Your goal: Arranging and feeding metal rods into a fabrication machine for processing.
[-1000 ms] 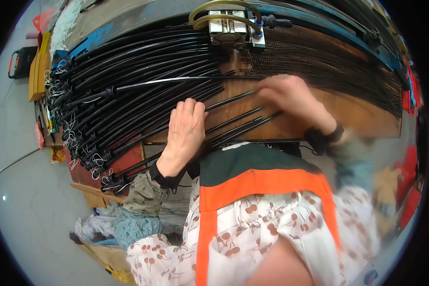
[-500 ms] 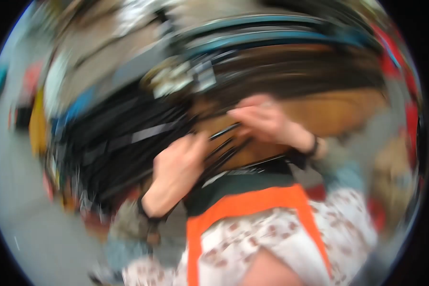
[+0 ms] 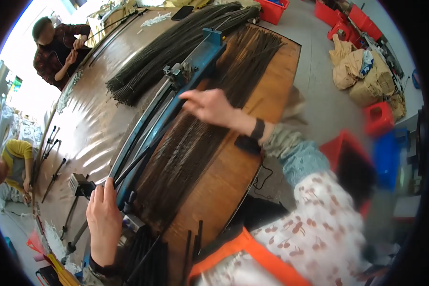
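Observation:
A long blue metal fixture [image 3: 209,55] with rails and small clamp blocks [image 3: 177,74] runs along the table. My left hand [image 3: 104,220] is at its near end, fingers closed on a black rod [image 3: 131,167] that lies slantwise along the rails. Farther up, my right hand [image 3: 210,108] is over the fixture, thumb and fingers closing around the far part of this rod; the fingertips are slightly blurred. Beside the fixture lies a wide bundle of thin dark rods [image 3: 186,152] on a wooden board [image 3: 271,81].
More dark rods [image 3: 148,62] are piled beyond the fixture, near a phone [image 3: 182,13]. Two people [image 3: 57,45] work at the table's far edge, one with a thin rod. Red bins [image 3: 348,159] and brown sacks [image 3: 367,71] stand on the floor at right.
My view has swung, bringing the fixture and table into sharp view. My hands, close together before, are now farther apart, the right one farther up the fixture.

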Demonstrator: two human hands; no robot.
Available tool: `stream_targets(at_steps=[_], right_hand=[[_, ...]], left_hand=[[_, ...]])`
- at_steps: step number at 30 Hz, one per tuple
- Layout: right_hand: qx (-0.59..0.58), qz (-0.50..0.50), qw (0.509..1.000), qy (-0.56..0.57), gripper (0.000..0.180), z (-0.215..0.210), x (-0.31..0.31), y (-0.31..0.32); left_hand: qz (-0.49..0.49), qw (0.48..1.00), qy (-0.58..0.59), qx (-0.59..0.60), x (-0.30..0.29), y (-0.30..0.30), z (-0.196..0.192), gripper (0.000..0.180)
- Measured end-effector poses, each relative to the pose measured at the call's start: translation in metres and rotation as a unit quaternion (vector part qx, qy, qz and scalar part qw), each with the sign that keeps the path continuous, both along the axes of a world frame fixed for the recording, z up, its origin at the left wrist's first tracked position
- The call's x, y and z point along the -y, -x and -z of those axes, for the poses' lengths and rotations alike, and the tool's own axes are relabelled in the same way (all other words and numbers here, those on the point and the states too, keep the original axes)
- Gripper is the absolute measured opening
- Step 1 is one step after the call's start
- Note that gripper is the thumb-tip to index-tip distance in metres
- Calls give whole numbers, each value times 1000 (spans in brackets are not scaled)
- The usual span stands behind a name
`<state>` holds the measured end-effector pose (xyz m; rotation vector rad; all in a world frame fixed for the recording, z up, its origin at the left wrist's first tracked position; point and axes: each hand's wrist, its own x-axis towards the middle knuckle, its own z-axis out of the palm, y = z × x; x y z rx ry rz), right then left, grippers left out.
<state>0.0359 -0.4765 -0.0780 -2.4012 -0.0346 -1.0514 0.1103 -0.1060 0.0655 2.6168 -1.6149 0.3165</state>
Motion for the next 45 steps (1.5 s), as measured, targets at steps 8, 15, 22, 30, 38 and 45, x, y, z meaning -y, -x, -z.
stream_targets(at_steps=[8,15,22,30,38,45], right_hand=[[14,15,997,74,45,18,-32,-10],[43,-223,973,-32,48,-36,-85,-2],[140,-198,970,32,41,-29,-125,-27],[135,-139,976,101,29,-28,-135,-52],[-180,-310,921,-149,16,-54,-218,-98],[-22,-432,900,50,12,-74,-313,-152]], left_hand=[[-41,998,-41,9,-10,-9,0,39],[-76,996,10,50,-49,-1,-13,39],[-74,992,25,103,-95,6,-7,43],[-177,971,114,113,-183,-6,-6,25],[-285,927,194,149,-248,11,-43,18],[-359,912,171,103,-315,58,-37,22]])
